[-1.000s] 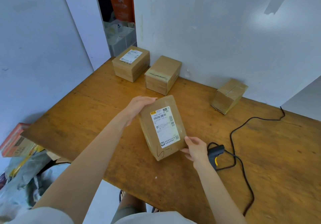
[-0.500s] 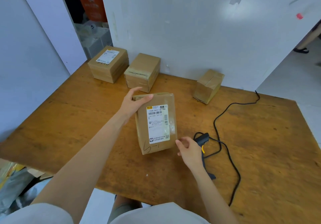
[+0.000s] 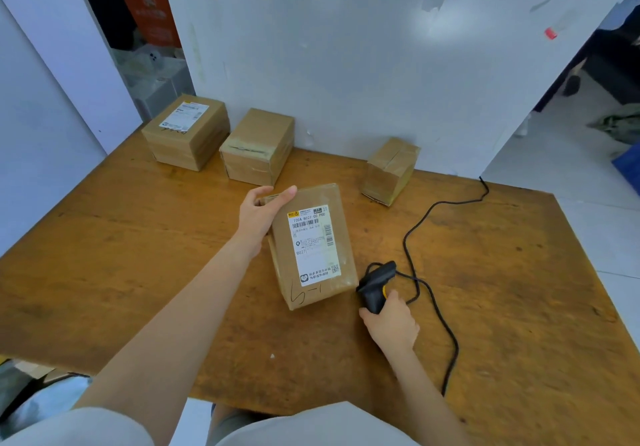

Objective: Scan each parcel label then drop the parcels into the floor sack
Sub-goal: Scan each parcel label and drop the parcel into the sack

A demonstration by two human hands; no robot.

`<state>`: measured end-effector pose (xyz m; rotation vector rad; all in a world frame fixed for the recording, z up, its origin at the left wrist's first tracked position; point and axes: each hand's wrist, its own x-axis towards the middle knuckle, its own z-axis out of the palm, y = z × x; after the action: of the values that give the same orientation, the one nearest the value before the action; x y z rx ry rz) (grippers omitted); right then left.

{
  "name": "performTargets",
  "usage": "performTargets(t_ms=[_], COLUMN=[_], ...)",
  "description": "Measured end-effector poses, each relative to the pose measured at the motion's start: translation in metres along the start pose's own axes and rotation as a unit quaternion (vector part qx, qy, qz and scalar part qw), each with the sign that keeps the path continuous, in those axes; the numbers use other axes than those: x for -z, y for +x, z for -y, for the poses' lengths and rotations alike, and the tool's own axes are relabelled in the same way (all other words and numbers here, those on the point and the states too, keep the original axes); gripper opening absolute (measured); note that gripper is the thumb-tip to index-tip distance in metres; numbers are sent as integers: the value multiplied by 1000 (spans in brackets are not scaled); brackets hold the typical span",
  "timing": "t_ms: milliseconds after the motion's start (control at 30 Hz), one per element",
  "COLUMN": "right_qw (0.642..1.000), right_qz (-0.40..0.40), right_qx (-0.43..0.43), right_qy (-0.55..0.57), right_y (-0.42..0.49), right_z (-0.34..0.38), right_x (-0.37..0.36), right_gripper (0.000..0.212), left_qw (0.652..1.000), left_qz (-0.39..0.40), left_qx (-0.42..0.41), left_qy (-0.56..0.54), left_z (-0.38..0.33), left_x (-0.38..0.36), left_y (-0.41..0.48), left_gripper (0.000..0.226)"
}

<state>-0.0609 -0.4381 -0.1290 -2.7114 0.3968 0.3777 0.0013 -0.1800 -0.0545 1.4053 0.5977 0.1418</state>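
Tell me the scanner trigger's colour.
Yellow; the trigger sits on a black scanner. Head view.

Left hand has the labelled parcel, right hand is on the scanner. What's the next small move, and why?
Probably raise the barcode scanner and aim it at the barcode near the top of the label. The right hand grips the scanner's handle low beside the parcel, not over the label, while the left hand holds the parcel's far end with the label facing up.
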Motion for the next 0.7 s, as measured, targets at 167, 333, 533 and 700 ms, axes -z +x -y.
performTargets(t_ms=[167,333,533,700], right_qw=[929,857,845,845], right_qz=[-5,134,203,196], right_qx=[58,188,242,244], right_qy=[367,461,431,433], right_y=[-6,-46,-72,-78], right_z=[21,50,67,71], right_x=[47,81,77,74], right_gripper=[16,14,20,35], left_qw=[1000,1000,999,999], left_qz=[-2,-10,-23,-24], left_qx=[-1,3,0,2], left_qy=[-2,-8,-23,-27], left_z=[0,1,2,2], left_x=[0,-2,-10,-11], left_y=[3,7,7,8], left_gripper=[78,71,62,63])
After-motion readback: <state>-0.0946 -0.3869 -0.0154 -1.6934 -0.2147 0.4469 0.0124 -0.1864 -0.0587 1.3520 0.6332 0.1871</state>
